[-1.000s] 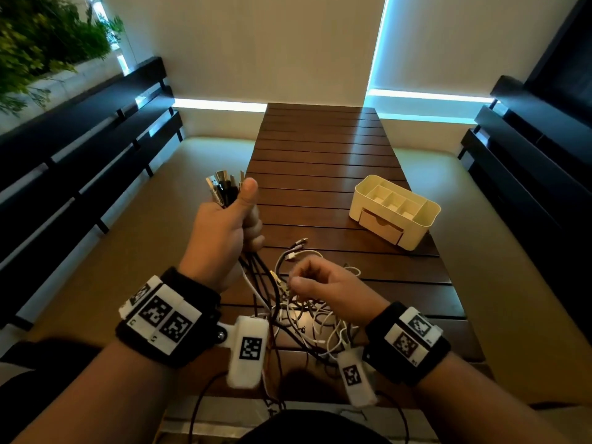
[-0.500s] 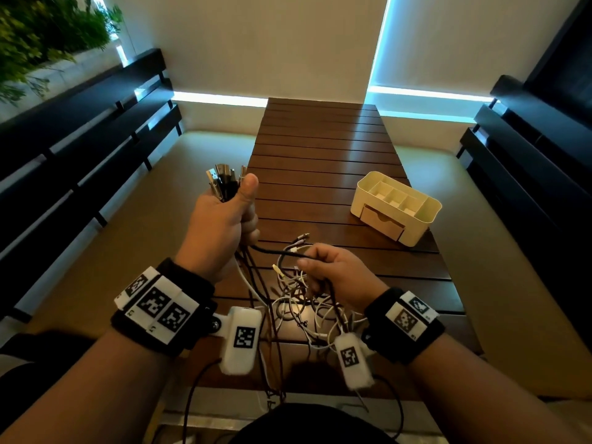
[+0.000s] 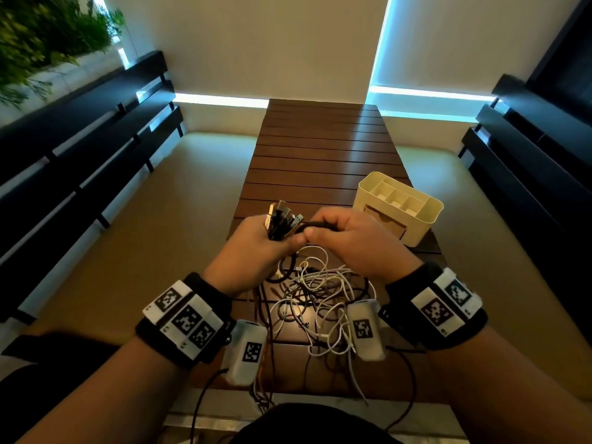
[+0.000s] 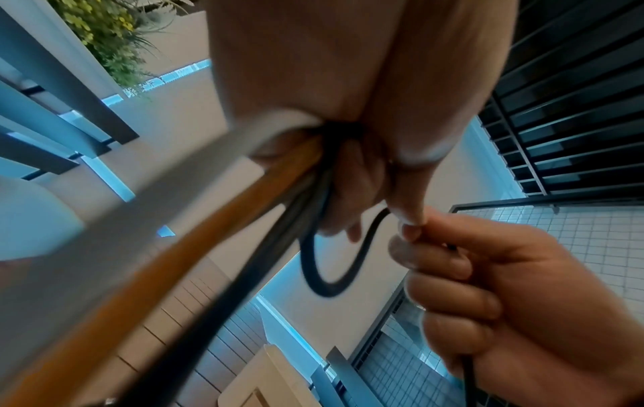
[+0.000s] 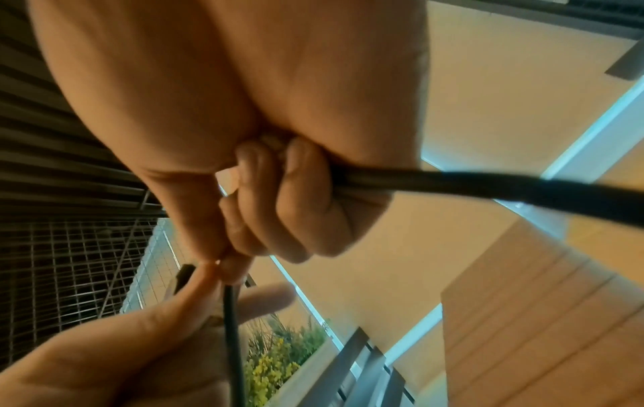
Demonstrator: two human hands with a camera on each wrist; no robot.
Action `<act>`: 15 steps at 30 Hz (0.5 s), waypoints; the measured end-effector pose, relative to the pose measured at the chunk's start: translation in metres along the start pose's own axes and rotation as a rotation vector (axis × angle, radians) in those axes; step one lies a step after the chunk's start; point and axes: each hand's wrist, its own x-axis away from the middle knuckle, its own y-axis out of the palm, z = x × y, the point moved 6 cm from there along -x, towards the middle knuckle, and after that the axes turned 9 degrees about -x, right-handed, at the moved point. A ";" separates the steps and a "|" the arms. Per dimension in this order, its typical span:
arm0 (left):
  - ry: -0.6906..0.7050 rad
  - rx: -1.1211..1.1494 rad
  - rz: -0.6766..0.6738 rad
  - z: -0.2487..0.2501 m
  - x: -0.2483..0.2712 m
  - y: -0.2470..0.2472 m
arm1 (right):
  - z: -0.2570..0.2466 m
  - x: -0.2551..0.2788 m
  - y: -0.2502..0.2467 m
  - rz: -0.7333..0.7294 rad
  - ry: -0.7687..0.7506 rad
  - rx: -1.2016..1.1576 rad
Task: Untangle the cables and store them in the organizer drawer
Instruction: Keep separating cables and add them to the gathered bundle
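My left hand [image 3: 256, 245] grips a bundle of cable ends [image 3: 282, 219], their metal plugs sticking up out of the fist. My right hand [image 3: 349, 238] pinches a black cable [image 3: 315, 225] right beside that bundle, fingertips touching the left thumb. In the left wrist view the black cable [image 4: 324, 278] loops between my left hand [image 4: 355, 179] and right hand [image 4: 487, 289]. In the right wrist view it [image 5: 487, 190] runs through my curled right hand [image 5: 278, 209]. A tangle of white and dark cables [image 3: 317, 299] lies on the table below. The cream organizer [image 3: 397, 209], with its drawer [image 3: 386, 224] closed, stands to the right.
The slatted wooden table [image 3: 320, 155] stretches away from me. Dark slatted benches [image 3: 80, 149] run along both sides, with a plant [image 3: 48, 30] at the upper left. Camera cables [image 3: 205, 402] hang from my wrists at the near table edge.
My right hand rose from the tangle with the black cable and met the left hand. The left hand came down and toward the middle with its bundle.
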 end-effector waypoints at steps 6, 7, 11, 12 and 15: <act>-0.042 0.098 0.088 0.001 0.004 -0.022 | 0.012 0.000 -0.013 0.003 0.030 -0.081; -0.066 0.181 0.148 -0.003 0.004 -0.032 | 0.023 0.001 -0.015 0.017 0.062 -0.085; -0.150 0.208 0.204 -0.027 0.010 -0.054 | 0.075 0.009 -0.033 0.145 0.215 -0.039; -0.184 0.088 0.130 -0.034 0.010 -0.047 | 0.082 0.010 -0.040 0.180 0.234 -0.017; -0.301 -0.233 -0.117 -0.056 0.013 -0.019 | 0.082 0.010 -0.056 0.228 0.238 0.122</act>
